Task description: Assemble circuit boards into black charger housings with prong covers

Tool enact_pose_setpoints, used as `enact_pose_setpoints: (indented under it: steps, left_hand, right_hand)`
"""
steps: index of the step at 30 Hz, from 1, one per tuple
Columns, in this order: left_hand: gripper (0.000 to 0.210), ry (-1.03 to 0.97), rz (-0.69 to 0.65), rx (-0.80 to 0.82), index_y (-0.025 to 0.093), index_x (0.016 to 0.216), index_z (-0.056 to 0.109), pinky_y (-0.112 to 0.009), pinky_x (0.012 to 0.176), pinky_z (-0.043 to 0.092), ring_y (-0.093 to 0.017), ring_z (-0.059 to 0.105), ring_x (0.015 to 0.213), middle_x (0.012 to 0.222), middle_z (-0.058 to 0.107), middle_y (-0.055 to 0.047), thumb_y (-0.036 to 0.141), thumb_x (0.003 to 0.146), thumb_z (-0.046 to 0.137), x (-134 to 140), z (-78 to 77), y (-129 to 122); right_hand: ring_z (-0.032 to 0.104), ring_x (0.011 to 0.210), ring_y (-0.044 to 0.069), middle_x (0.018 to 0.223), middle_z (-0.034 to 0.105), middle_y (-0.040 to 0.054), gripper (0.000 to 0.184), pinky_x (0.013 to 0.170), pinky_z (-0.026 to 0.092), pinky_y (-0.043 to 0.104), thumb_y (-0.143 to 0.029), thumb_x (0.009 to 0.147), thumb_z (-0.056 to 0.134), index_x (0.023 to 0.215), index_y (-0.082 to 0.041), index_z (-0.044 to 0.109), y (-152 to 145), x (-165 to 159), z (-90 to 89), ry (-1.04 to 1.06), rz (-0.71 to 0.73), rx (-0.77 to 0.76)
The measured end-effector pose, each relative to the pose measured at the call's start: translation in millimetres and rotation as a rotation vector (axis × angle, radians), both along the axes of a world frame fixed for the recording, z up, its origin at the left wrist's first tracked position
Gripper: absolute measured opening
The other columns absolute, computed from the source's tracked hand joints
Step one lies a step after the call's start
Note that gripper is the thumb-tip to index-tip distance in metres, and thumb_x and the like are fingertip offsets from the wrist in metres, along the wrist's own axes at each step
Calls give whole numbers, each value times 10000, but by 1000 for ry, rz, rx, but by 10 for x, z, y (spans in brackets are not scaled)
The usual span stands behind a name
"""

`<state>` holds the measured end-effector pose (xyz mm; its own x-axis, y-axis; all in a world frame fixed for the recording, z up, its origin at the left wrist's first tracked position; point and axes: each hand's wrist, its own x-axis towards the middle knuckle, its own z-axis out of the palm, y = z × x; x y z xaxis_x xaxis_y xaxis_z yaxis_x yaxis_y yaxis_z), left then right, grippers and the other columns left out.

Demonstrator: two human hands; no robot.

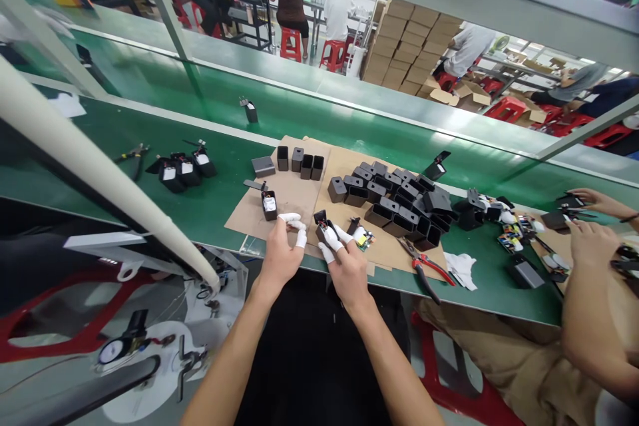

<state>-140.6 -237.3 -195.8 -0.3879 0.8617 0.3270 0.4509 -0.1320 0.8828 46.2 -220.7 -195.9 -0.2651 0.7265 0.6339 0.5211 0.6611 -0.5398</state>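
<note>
My right hand (350,269), white covers on its fingertips, grips a small black plastic case (320,219) with its lid tipped up and wires at the mouth. My left hand (283,249) is to the left of it, also with white fingertip covers, its fingers apart and nothing between them. Just beyond the left fingers stands another black case (269,206) with a white-wrapped part inside and its lid hanging off to one side. By the right fingers lies a small circuit board (363,237) with yellow and green parts.
Black cases (384,213) crowd the cardboard (344,153); several others (299,161) form a row behind. Red-handled pliers (424,263) and crumpled white paper (462,269) lie right. Filled cases (184,170) and cutters (134,156) lie left. A co-worker's hands (594,239) work far right.
</note>
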Motion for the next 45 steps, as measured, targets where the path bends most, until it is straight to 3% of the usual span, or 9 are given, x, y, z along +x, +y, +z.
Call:
enact_pose_setpoints:
  steps: [4, 9, 15, 19, 23, 27, 33, 43, 45]
  left_hand:
    - [257, 2, 3, 1, 246, 1249, 597, -452, 1025, 628, -248, 761, 1069, 1160, 742, -90, 207, 998, 641, 0, -3, -1]
    - [255, 7, 5, 1, 250, 1250, 607, -457, 1011, 629, -246, 759, 1036, 1112, 751, -77, 211, 1001, 642, 10, 11, -3]
    - [268, 8, 12, -6, 257, 1228, 604, -475, 1029, 619, -270, 765, 1092, 1168, 755, -87, 195, 972, 655, 32, 12, 11]
    - [278, 22, -1, -6, 258, 1230, 599, -468, 1040, 617, -272, 766, 1108, 1153, 751, -79, 187, 968, 654, 43, 29, 19]
    - [271, 38, 5, -4, 255, 1219, 595, -463, 1024, 622, -270, 767, 1089, 1118, 748, -73, 182, 964, 650, 42, 24, 30]
    - [292, 46, 15, -5, 251, 1242, 596, -460, 1005, 621, -265, 764, 1058, 1116, 748, -74, 177, 963, 643, 44, 12, 36]
    - [273, 49, 6, 13, 248, 1237, 602, -447, 1003, 614, -256, 762, 1053, 1143, 740, -73, 211, 970, 647, 41, 11, 40]
    - [287, 60, -7, 28, 240, 1251, 597, -433, 986, 620, -244, 756, 994, 1061, 733, -56, 224, 971, 657, 38, -9, 65]
    - [287, 65, -4, 26, 242, 1251, 598, -430, 987, 622, -243, 756, 992, 1059, 732, -54, 221, 972, 660, 39, -1, 63]
  right_hand:
    - [824, 1184, 290, 1266, 811, 145, 268, 1049, 701, 444, -250, 1106, 679, 1343, -247, 804, -15, 26, 241, 48, 3, 17]
    - [760, 1309, 327, 1432, 744, 140, 357, 1135, 642, 543, -221, 1071, 729, 1416, -309, 748, -70, 80, 584, 139, -58, 70]
    - [763, 900, 273, 918, 717, 97, 237, 898, 680, 440, -345, 1112, 640, 1010, -235, 824, -10, -4, 164, 26, -65, -112]
    - [744, 905, 285, 919, 713, 105, 234, 922, 661, 480, -371, 1075, 683, 945, -226, 813, 28, 16, 1, 83, -62, -223]
    - [788, 1063, 305, 1107, 801, 133, 268, 1012, 661, 504, -429, 1041, 739, 1193, -221, 811, 13, 4, 103, 258, -36, -327]
    - [825, 1060, 243, 1323, 799, 152, 507, 917, 711, 428, -470, 1148, 549, 1590, -221, 567, -178, -54, 364, 489, -36, -466]
    - [837, 1059, 262, 1320, 840, 111, 417, 897, 750, 435, -557, 1112, 601, 1328, -263, 802, -506, -53, 748, 1067, 91, -980]
    - [845, 1071, 266, 1252, 848, 117, 443, 910, 761, 436, -582, 1148, 540, 1311, -263, 800, -516, 1, 726, 981, 168, -951]
    - [844, 1116, 267, 1303, 833, 123, 444, 936, 752, 445, -561, 1161, 526, 1391, -252, 746, -442, -2, 657, 877, 109, -832]
